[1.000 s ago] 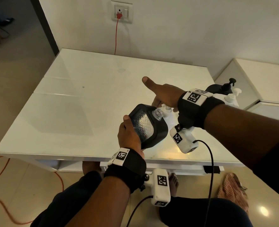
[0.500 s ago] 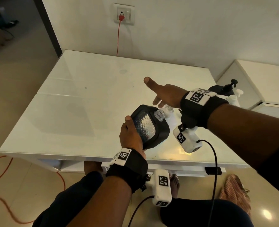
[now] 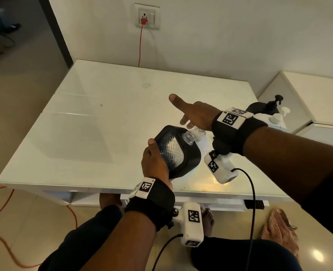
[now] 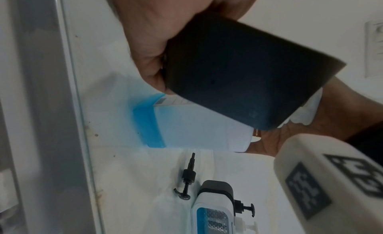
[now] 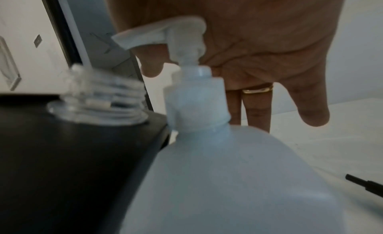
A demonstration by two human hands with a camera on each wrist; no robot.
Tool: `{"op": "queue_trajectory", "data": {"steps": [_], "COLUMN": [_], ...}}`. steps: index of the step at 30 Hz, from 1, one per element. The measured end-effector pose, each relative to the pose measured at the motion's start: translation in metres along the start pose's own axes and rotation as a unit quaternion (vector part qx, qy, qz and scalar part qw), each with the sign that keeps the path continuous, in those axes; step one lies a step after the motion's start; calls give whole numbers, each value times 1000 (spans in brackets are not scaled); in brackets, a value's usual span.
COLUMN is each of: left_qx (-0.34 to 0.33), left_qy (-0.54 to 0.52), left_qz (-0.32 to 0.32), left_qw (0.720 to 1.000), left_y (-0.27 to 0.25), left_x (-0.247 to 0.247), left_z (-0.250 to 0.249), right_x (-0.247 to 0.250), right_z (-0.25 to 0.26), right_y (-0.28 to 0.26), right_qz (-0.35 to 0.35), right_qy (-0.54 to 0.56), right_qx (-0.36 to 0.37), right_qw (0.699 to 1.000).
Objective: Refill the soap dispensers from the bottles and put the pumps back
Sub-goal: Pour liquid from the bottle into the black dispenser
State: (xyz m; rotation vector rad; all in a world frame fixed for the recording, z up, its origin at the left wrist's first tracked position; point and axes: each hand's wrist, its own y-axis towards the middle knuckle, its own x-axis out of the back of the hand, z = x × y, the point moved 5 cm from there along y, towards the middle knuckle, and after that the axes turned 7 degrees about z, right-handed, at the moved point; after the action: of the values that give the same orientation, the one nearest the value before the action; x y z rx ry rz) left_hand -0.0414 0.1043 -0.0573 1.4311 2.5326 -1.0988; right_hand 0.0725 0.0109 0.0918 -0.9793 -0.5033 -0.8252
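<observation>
Fingers of the left hand (image 3: 155,163) grip the black dispenser (image 3: 176,151), tilted above the table (image 3: 79,133), clear threaded neck uncapped. Right hand (image 3: 196,114), fingers extended, presses the white refill bottle (image 5: 228,180) pump. Positions unchanged from earlier frames.

White glossy table (image 3: 87,137) vs white wall (image 3: 220,36); socket (image 3: 147,16) w/ red cord (image 3: 140,47); beige tile floor (image 3: 20,90).

A matt black plastic dispenser with a clear, diamond-textured window (image 3: 174,153) and a translucent white plastic pump bottle (image 5: 228,180) above a glossy white surface (image 3: 103,114).
</observation>
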Motion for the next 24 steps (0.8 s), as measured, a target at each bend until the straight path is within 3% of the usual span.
{"op": "queue_trajectory", "data": {"steps": [12, 19, 24], "left_qx": [5, 1, 9], "left_qy": [-24, 18, -1], "left_qz": [11, 0, 1], "left_qw": [1000, 1000, 1000], "left_y": [2, 0, -3], "left_x": [-2, -1, -2], "left_z": [-1, -2, -1], "right_x": [-5, -1, -3], "right_z": [-6, 0, -3], "right_y": [2, -4, -1], "right_qz": [-30, 10, -5], "right_qy": [1, 2, -10], "right_qx": [8, -2, 2], "right_qw": [1000, 1000, 1000]}}
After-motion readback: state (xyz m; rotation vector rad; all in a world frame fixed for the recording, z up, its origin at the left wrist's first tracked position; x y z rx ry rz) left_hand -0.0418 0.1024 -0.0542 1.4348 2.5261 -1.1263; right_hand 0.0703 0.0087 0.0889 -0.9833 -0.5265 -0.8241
